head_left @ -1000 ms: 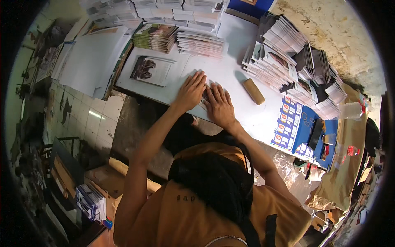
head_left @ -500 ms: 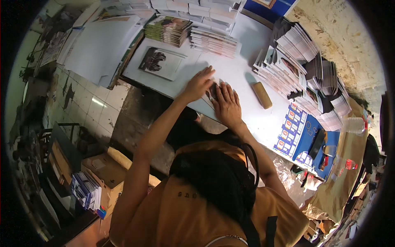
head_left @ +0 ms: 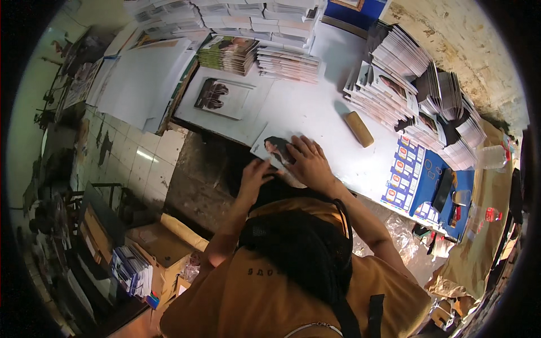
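Hands at centre of frame, both on a printed sheet (head_left: 276, 149) that lies at the near edge of the white bench (head_left: 315, 112), its lower part overhanging toward the person. Right hand (head_left: 309, 163) lies flat, fingers spread, pressing the sheet down; left hand (head_left: 255, 174) curls at the sheet's lower left edge, fingers bent, though whether it actually pinches the paper cannot be told. Sheet looks thin, light and floppy, probably glossy and apt to slide or crease; best taken by an edge or corner with the other palm steadying it. A similar printed cover (head_left: 221, 98) lies flat toward upper left. Brown cylindrical block (head_left: 359, 129) rests right of the hands. Stacks of printed booklets (head_left: 394, 84) crowd the upper right.
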A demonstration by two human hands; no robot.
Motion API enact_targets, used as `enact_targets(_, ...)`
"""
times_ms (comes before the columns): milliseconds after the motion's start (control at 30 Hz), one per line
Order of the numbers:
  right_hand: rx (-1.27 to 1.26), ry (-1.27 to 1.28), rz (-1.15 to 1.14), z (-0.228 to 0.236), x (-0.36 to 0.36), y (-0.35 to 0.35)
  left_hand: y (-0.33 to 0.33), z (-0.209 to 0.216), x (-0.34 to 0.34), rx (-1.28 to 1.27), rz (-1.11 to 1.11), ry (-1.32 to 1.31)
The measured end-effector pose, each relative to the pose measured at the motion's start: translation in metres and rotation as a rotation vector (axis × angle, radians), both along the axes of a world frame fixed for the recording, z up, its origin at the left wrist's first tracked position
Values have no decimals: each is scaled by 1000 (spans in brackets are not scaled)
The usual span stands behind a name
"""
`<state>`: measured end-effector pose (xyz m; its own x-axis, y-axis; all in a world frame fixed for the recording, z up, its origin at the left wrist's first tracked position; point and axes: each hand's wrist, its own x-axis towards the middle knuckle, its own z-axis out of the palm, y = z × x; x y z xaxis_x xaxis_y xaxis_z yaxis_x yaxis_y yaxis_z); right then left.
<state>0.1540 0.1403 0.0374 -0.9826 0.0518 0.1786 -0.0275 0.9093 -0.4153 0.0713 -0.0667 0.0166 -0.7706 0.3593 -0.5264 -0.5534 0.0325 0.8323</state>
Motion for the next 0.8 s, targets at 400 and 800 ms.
enact_targets(400,-443,231,-377,7,27,59,52,91,-115,207,-1,414)
enact_targets(800,-333,181,-338,0,23,65,103,146,-197,423,87,441)
